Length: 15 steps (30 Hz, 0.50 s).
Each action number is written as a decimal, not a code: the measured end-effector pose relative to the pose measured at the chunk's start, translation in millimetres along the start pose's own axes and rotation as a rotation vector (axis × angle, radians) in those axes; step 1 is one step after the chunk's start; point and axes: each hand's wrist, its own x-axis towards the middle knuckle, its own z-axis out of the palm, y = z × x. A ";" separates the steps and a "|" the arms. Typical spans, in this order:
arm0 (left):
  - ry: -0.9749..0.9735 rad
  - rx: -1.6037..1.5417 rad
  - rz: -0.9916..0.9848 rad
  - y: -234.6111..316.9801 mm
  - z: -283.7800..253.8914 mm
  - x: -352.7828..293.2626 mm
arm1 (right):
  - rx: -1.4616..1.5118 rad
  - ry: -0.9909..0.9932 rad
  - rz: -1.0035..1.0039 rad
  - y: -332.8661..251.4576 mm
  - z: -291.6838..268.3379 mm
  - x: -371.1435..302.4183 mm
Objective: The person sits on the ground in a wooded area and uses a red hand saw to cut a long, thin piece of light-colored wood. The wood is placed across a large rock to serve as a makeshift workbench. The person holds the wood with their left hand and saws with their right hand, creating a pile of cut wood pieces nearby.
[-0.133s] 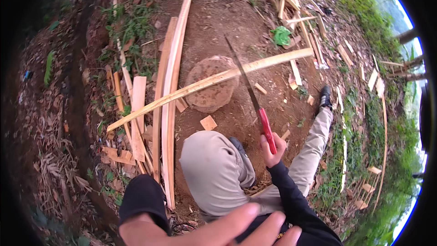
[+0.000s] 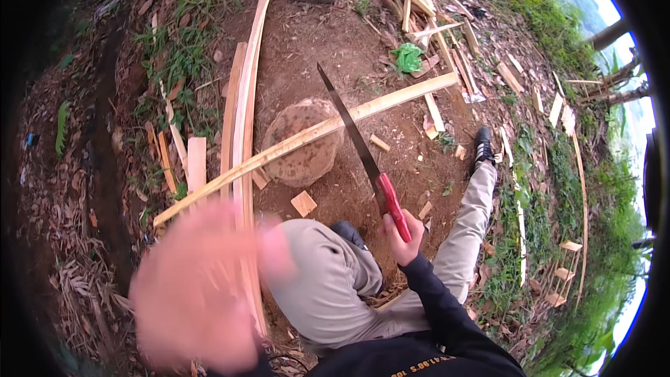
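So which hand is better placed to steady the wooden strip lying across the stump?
Probably your left hand. It appears near the left end of the wooden strip, though blur hides its exact pose. Your right hand is occupied, gripping the red-handled saw.

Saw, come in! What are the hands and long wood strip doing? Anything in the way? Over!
Right hand gripping red-handled saw. Long wooden strip lying across stump. Left hand blurred, hold unclear, hiding part of long boards.
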 end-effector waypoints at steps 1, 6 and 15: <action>-0.038 -0.081 -0.069 -59.2 30.5 5.3 | 0.062 0.015 0.106 -4.6 -8.0 -1.3; -0.069 0.419 -0.198 -255.2 133.2 -17.0 | -0.180 -0.095 -0.080 -2.3 -11.2 7.7; 0.199 0.565 0.043 -298.5 196.5 -48.5 | -0.365 -0.138 -0.359 42.0 -42.3 -0.6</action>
